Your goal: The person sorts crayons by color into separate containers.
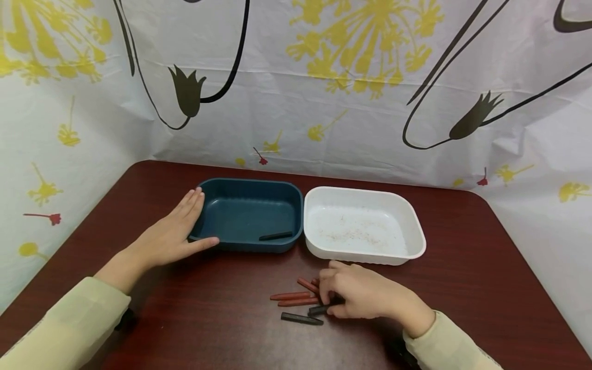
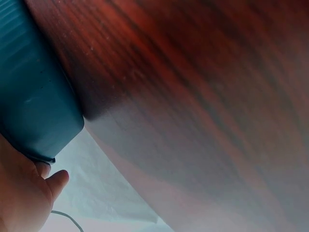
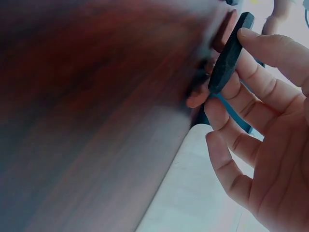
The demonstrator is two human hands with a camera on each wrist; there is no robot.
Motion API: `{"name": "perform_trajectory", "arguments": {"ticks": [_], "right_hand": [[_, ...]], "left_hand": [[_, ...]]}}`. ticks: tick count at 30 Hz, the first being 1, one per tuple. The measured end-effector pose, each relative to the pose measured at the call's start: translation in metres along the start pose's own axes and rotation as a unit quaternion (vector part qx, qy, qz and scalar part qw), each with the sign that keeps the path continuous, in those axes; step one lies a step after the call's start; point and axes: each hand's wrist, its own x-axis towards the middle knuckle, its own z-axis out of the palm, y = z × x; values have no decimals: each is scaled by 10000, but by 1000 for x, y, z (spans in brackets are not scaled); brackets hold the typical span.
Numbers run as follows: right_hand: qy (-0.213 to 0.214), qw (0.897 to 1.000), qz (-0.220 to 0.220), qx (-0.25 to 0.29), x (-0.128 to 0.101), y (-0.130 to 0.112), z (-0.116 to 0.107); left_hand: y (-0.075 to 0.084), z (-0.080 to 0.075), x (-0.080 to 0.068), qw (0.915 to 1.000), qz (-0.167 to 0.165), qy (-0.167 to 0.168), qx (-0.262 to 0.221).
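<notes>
Crayons (image 1: 296,299) are scattered on the table (image 1: 462,288) just in front of the white tray (image 1: 365,226), a few red ones and a couple of black. Right hand (image 1: 365,295) sits right on that pile, fingers (image 3: 231,96) curled and pinching a black crayon (image 3: 229,55) off the wood. Left hand (image 1: 173,234) lies flat and relaxed against the left wall of the blue tray (image 1: 250,213), which sits touching the white tray's left side. One more black stick (image 1: 276,236) lies inside the blue tray, near its front right corner.
</notes>
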Motion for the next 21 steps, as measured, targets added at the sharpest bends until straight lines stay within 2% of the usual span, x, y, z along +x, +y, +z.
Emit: {"name": "perform_trajectory", "arguments": {"ticks": [5,21], "right_hand": [[23,9999,34,143,3,-2,-3],[187,9998,54,98,17,-5,-11]], "left_hand": [[0,0,0,10000,23,24,28],[2,-1,0,10000,15,-11,-7]]}}
